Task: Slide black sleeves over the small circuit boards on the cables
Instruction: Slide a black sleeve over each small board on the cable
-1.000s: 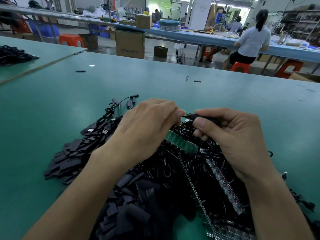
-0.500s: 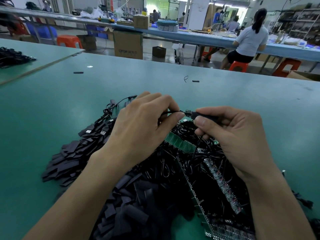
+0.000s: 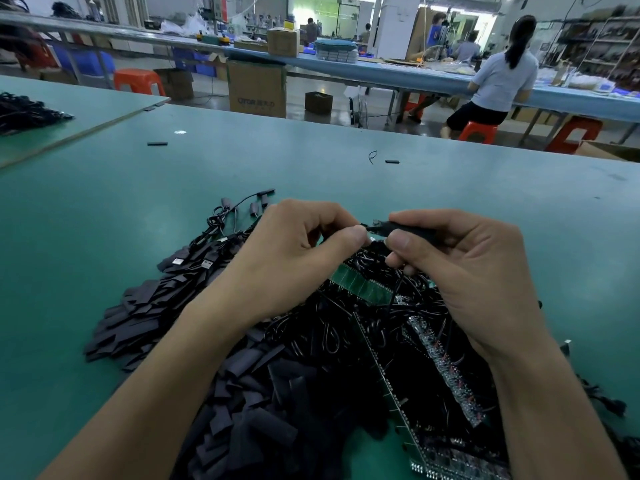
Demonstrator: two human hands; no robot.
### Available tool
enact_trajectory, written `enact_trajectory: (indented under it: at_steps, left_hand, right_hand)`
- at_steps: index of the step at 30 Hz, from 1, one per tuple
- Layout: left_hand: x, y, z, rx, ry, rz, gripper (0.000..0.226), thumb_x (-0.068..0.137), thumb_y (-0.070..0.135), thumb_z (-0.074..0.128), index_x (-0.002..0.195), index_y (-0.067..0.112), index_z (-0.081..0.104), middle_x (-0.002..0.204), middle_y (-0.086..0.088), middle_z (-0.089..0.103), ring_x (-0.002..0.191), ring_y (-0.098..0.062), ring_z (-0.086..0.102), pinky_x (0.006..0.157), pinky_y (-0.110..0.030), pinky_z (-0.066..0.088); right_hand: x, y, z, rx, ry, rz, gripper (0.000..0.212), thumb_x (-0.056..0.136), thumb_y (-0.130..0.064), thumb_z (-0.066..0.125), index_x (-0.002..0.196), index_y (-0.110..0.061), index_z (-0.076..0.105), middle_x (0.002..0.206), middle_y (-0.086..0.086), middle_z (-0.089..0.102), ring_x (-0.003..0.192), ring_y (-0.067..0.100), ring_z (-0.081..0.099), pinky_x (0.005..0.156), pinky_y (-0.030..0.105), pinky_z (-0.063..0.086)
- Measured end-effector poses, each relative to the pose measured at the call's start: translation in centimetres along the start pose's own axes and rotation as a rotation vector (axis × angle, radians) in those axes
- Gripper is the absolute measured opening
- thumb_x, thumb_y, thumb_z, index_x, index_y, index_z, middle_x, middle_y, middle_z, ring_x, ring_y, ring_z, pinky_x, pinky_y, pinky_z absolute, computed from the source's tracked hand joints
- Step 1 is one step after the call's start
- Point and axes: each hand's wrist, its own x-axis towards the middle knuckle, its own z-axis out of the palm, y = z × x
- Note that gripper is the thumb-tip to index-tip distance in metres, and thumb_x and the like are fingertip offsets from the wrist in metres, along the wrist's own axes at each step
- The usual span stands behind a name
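Note:
My right hand (image 3: 464,271) pinches a black sleeve (image 3: 412,231) between thumb and forefinger, held level above the pile. A small circuit board end (image 3: 375,224) pokes out of the sleeve's left mouth. My left hand (image 3: 294,258) pinches the thin black cable (image 3: 363,226) just left of that board, thumb tip almost touching the right thumb. Below both hands lies a tangle of black cables with green board strips (image 3: 363,289). Loose black sleeves (image 3: 263,403) are heaped at the lower left.
Finished sleeved cables with USB plugs (image 3: 207,261) lie left of my left hand. Two stray sleeves (image 3: 157,144) (image 3: 392,161) lie farther out on the green table (image 3: 104,220). A seated person (image 3: 495,84) works at the far bench, beside orange stools and cardboard boxes.
Both hands have risen slightly off the pile. My left hand has drawn a little to the left along the cable, and the board end now shows at the sleeve's mouth.

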Motion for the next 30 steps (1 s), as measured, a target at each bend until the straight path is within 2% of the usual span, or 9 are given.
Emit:
enact_trajectory:
  at_steps: [8,14,18,21,24,27,30]
  left_hand:
    - [0.0,0.0,-0.2,0.029,-0.006,0.017,0.016,0.096,0.024,0.065,0.087,0.017,0.075,0.047,0.023,0.051,0.040,-0.002,0.035,0.044,-0.007,0.025]
    - [0.0,0.1,-0.2,0.057,-0.011,0.022,0.016,0.096,0.024,0.066,0.084,0.018,0.075,0.047,0.021,0.051,0.041,-0.003,0.034,0.045,-0.009,0.024]
    - [0.0,0.1,-0.2,0.093,-0.012,0.024,0.016,0.095,0.022,0.065,0.084,0.017,0.075,0.049,0.021,0.053,0.043,-0.001,0.043,0.046,-0.009,0.027]
    - [0.0,0.1,0.1,0.090,-0.005,0.000,0.017,0.096,0.022,0.064,0.083,0.016,0.074,0.048,0.021,0.052,0.042,-0.001,0.043,0.046,-0.009,0.027]
    - [0.0,0.1,0.5,0.062,-0.003,-0.025,0.020,0.097,0.021,0.062,0.082,0.015,0.074,0.043,0.019,0.048,0.038,-0.002,0.038,0.043,-0.010,0.024]
    - [0.0,0.1,0.9,0.037,0.024,-0.037,0.020,0.096,0.021,0.062,0.083,0.016,0.076,0.042,0.017,0.046,0.038,-0.004,0.034,0.042,-0.011,0.023]
    - [0.0,0.1,1.5,0.026,0.081,-0.035,0.018,0.094,0.021,0.065,0.084,0.013,0.078,0.042,0.014,0.046,0.037,-0.004,0.034,0.042,-0.010,0.022]
  right_hand:
    - [0.0,0.3,0.5,-0.006,0.011,-0.034,0.015,0.076,-0.019,0.077,0.091,-0.019,0.075,0.076,0.001,0.076,0.065,0.015,0.072,0.060,0.017,0.053]
    - [0.0,0.4,0.5,0.003,0.000,-0.026,0.017,0.075,-0.018,0.078,0.092,-0.018,0.076,0.076,0.003,0.076,0.064,0.016,0.072,0.061,0.018,0.054]
    - [0.0,0.4,0.6,-0.001,-0.008,-0.006,0.019,0.074,-0.017,0.077,0.092,-0.018,0.076,0.076,0.003,0.076,0.065,0.014,0.071,0.062,0.018,0.055]
    - [0.0,0.3,0.9,-0.019,0.001,-0.032,0.023,0.077,-0.014,0.078,0.099,-0.021,0.074,0.078,-0.001,0.077,0.066,0.010,0.071,0.065,0.016,0.054]
    - [0.0,0.5,1.1,-0.087,0.086,-0.071,0.035,0.082,-0.013,0.080,0.112,-0.028,0.068,0.082,-0.005,0.077,0.071,0.009,0.073,0.069,0.017,0.056]
    - [0.1,0.7,1.2,-0.066,0.229,-0.089,0.028,0.083,-0.014,0.080,0.107,-0.024,0.068,0.080,-0.005,0.076,0.071,0.012,0.074,0.066,0.018,0.055]
    - [0.1,0.8,1.3,-0.062,0.253,-0.087,0.022,0.087,-0.010,0.076,0.104,-0.021,0.070,0.080,-0.006,0.077,0.072,0.013,0.075,0.066,0.019,0.056]
